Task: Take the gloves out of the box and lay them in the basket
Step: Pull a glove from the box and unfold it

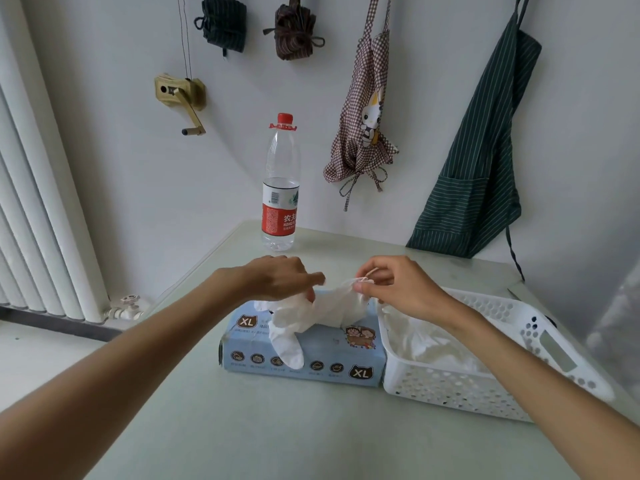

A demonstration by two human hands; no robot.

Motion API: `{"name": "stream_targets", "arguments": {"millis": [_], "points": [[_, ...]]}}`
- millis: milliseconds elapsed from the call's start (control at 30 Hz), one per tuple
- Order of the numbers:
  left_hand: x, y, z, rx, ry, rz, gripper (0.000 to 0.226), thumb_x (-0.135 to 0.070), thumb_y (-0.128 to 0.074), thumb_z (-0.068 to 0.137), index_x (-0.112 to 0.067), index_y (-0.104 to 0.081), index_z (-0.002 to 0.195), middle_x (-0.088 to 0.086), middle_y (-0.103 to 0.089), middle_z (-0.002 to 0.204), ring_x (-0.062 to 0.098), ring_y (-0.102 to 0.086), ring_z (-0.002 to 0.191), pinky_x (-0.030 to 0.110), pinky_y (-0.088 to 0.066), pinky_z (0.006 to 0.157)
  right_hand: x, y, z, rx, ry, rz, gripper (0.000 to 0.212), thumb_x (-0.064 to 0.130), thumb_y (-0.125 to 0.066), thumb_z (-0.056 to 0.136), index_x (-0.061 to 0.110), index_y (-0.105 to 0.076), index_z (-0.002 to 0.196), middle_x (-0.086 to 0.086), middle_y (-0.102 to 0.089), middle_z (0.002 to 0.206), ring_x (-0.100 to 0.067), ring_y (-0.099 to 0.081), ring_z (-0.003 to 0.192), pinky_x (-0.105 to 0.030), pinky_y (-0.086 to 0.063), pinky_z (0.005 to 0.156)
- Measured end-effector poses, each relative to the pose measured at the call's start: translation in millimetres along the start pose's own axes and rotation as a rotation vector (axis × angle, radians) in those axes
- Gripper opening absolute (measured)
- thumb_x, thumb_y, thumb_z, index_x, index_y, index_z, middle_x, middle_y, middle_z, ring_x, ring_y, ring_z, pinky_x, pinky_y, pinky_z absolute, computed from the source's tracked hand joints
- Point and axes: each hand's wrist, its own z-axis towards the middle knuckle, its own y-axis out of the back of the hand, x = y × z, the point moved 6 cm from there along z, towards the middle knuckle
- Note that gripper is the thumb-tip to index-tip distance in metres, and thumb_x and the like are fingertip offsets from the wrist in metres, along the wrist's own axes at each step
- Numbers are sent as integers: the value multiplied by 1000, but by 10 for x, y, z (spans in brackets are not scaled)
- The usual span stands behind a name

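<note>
Glove (325,311) stretches sideways between both hands, cuff pinched by right hand (391,285) fingers; basket (540,344) lies just right; left hand (280,278) fingers grip its other end.

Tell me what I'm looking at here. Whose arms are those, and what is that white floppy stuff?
The picture comes from a camera worn on a person's head, so you see their own two arms reaching forward. No robot here. The left hand and the right hand are both holding a thin white glove over a blue box marked XL. The right hand pinches the glove's edge; one of the glove's fingers hangs down the front of the box. Next to the box, on the right, is a white basket with holes in its walls, and more white gloves already lie in it. All this sits on a pale table. A water bottle stands further back, and aprons hang on the wall.
</note>
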Motion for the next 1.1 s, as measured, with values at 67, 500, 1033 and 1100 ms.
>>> {"name": "stream_targets", "arguments": {"millis": [67,500,1033,1100], "points": [[-114,29,15,-68,-49,64,52,-64,-43,88,-26,-69,110,-7,-64,113,15,-57,100,26,-34,82,6,-32,35,-15,-20,18,4,16,-71,85,17,-68,87,-3,-74,74,-6,-65,66,-12,-47,58],[3,48,127,-182,-153,-227,31,-33,-73,80,-10,-73,102,3,-72,102,10,-65,82,23,-54,78,-29,-168,-99,-99,-26,-337,63,55,-81,63,27,-51,111,13,-58,98,-6,-57,75,-29,-51,72],[222,116,88,-188,-123,-405,35,-13,-80,73,-8,-68,106,-1,-68,103,9,-64,87,16,-53,81,-14,-115,-230,-124,266,-320,17,25,-79,75,28,-62,78,12,-67,88,-6,-59,83,-23,-47,72],[110,99,54,-157,-181,-324,41,-18,-79,75,-14,-65,113,-11,-62,104,2,-58,91,6,-46,75,-66,-157,-216,-13,99,-82,17,17,-76,79,22,-61,83,7,-71,85,-10,-65,82,-21,-51,75]]}}
